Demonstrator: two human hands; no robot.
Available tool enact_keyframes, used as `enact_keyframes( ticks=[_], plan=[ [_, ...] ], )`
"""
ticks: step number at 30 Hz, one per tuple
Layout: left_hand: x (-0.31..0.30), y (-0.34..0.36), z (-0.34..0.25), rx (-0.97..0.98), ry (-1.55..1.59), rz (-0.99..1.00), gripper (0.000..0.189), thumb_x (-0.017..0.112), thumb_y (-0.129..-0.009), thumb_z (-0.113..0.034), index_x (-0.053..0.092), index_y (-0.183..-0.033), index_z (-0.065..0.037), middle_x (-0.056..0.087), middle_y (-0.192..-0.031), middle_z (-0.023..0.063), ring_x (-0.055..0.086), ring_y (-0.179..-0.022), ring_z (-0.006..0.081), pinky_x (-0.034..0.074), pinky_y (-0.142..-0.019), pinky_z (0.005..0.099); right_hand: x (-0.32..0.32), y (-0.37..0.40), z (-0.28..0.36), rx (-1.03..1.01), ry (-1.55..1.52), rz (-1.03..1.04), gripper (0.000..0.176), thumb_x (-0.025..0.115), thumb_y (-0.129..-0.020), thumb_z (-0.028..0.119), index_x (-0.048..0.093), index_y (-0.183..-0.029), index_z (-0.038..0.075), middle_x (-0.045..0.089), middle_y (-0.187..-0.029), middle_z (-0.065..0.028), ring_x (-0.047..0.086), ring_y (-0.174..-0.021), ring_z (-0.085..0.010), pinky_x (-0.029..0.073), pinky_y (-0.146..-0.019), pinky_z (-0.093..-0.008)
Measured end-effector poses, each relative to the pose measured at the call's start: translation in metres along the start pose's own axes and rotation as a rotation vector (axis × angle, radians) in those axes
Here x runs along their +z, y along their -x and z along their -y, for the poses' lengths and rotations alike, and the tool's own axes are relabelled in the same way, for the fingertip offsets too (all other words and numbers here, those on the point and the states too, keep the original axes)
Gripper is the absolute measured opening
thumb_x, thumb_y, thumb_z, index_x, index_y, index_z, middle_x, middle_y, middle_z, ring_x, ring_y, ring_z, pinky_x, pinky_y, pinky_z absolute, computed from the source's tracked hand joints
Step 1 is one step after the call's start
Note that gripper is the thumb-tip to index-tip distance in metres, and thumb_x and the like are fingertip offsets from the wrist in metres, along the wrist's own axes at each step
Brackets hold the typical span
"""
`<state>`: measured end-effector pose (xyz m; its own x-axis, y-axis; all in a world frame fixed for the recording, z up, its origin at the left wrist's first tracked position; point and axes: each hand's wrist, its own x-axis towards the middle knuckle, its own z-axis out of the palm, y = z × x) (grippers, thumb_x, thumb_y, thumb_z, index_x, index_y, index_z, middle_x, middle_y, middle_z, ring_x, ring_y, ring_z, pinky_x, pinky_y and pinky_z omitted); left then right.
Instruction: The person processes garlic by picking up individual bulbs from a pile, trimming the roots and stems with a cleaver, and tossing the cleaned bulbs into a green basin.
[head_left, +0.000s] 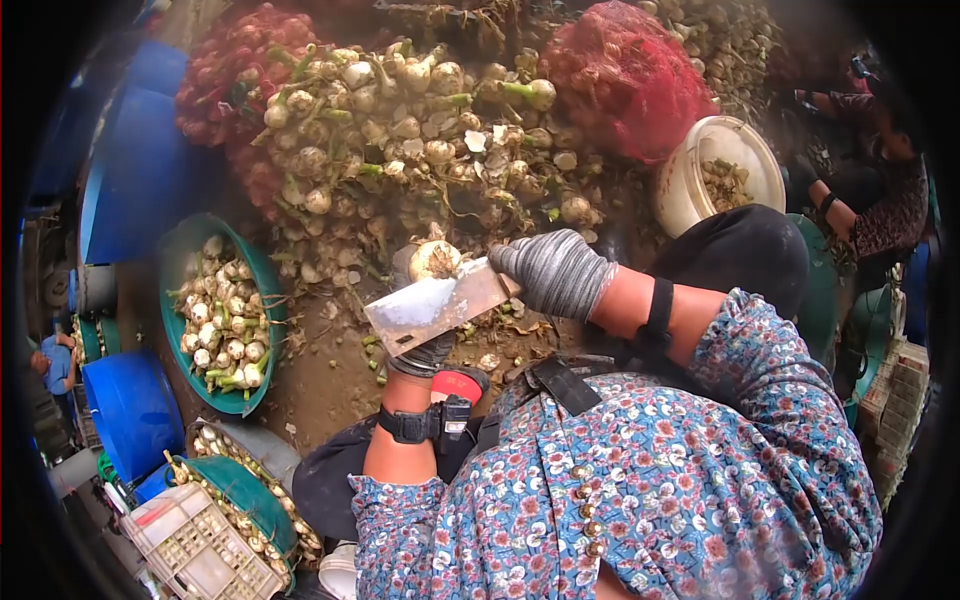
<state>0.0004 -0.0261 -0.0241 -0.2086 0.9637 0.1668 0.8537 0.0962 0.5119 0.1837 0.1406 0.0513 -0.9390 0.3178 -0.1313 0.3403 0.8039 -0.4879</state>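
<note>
My right hand [555, 272], in a grey striped knit glove, grips the end of a cleaver [415, 312]. Its broad, smeared blade slants down to the left across my left hand [428, 357], which wears a dark glove. Just above the blade's upper edge, a round garlic bulb [435, 259] shows its root side, held by my left hand. The blade hides most of the left fingers. Beyond both hands lies a large heap of garlic bulbs [340, 150] with short green stems and loose skins.
A green basin [168, 300] of bulbs stands at left, near blue tubs [130, 415] and a pale crate [200, 545]. At upper right are a red mesh sack [625, 85] and a white bucket [690, 185] with trimmings inside. Another person [890, 215] sits at far right.
</note>
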Motion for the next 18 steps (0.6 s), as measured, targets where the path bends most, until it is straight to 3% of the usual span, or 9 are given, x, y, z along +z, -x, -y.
enact_keyframes(
  ticks=[6, 9, 11, 13, 14, 16, 18],
  plan=[
    [0.006, 0.012, 0.005, -0.027, 0.116, -0.008, 0.042, 0.062, -0.09, -0.034, 0.057, -0.126, -0.014, 0.062, -0.12, 0.0083, 0.061, -0.107, 0.0283, 0.049, -0.091, 0.0425, 0.018, -0.008, -0.018, -0.004, 0.017, -0.029, 0.027, 0.062, -0.076, 0.015, 0.061, -0.103, 0.01, 0.066, -0.077, -0.0141, 0.066, -0.073, -0.0345, 0.051, -0.059, -0.0449],
    [0.01, 0.013, 0.008, 0.055, -0.058, -0.048, 0.044, 0.064, -0.088, -0.03, 0.056, -0.126, -0.011, 0.06, -0.121, 0.0131, 0.06, -0.108, 0.0293, 0.05, -0.089, 0.0421, 0.01, -0.011, -0.013, 0.04, 0.0, 0.043, 0.026, 0.061, -0.077, 0.016, 0.061, -0.103, 0.01, 0.066, -0.078, -0.014, 0.067, -0.075, -0.0343, 0.052, -0.062, -0.0446],
    [0.001, 0.0, -0.011, 0.052, -0.061, -0.187, 0.048, 0.067, -0.085, -0.028, 0.054, -0.127, -0.008, 0.06, -0.119, 0.0148, 0.061, -0.106, 0.0289, 0.052, -0.086, 0.0403, 0.0, -0.011, -0.01, 0.085, -0.046, 0.076, 0.024, 0.06, -0.079, 0.016, 0.062, -0.103, 0.01, 0.066, -0.079, -0.0153, 0.066, -0.077, -0.0353, 0.052, -0.065, -0.045],
    [-0.033, 0.001, -0.052, -0.211, 0.643, -0.344, 0.06, 0.073, -0.082, -0.029, 0.045, -0.13, -0.005, 0.06, -0.113, 0.0114, 0.063, -0.094, 0.0224, 0.056, -0.079, 0.037, 0.002, -0.021, -0.059, 0.524, -0.103, 0.085, 0.021, 0.059, -0.083, 0.018, 0.06, -0.102, 0.01, 0.066, -0.08, -0.0182, 0.065, -0.079, -0.0382, 0.051, -0.068, -0.0468],
    [-0.038, 0.004, -0.041, -0.345, 0.776, -0.225, 0.056, 0.071, -0.085, -0.031, 0.046, -0.128, -0.005, 0.06, -0.112, 0.0102, 0.062, -0.092, 0.0201, 0.056, -0.077, 0.0358, 0.005, -0.017, -0.074, 0.566, -0.059, 0.02, 0.022, 0.059, -0.083, 0.019, 0.059, -0.103, 0.01, 0.066, -0.081, -0.0198, 0.065, -0.08, -0.039, 0.051, -0.069, -0.0471],
    [-0.054, 0.006, -0.02, -0.504, 0.851, -0.258, 0.048, 0.063, -0.09, -0.036, 0.049, -0.123, -0.005, 0.061, -0.109, 0.0083, 0.061, -0.088, 0.0179, 0.056, -0.076, 0.0345, 0.003, -0.021, -0.072, 0.541, 0.004, -0.03, 0.027, 0.061, -0.084, 0.023, 0.056, -0.106, 0.008, 0.067, -0.085, -0.0217, 0.065, -0.083, -0.0391, 0.051, -0.072, -0.0465],
    [-0.088, -0.013, -0.017, -0.54, 0.733, -0.548, 0.043, 0.052, -0.095, -0.042, 0.052, -0.119, -0.005, 0.062, -0.104, 0.0067, 0.061, -0.086, 0.018, 0.055, -0.078, 0.0346, -0.014, -0.021, -0.04, 0.514, 0.002, -0.041, 0.029, 0.063, -0.084, 0.029, 0.057, -0.105, 0.009, 0.067, -0.086, -0.0212, 0.065, -0.082, -0.0393, 0.05, -0.071, -0.0476]
  ],
)
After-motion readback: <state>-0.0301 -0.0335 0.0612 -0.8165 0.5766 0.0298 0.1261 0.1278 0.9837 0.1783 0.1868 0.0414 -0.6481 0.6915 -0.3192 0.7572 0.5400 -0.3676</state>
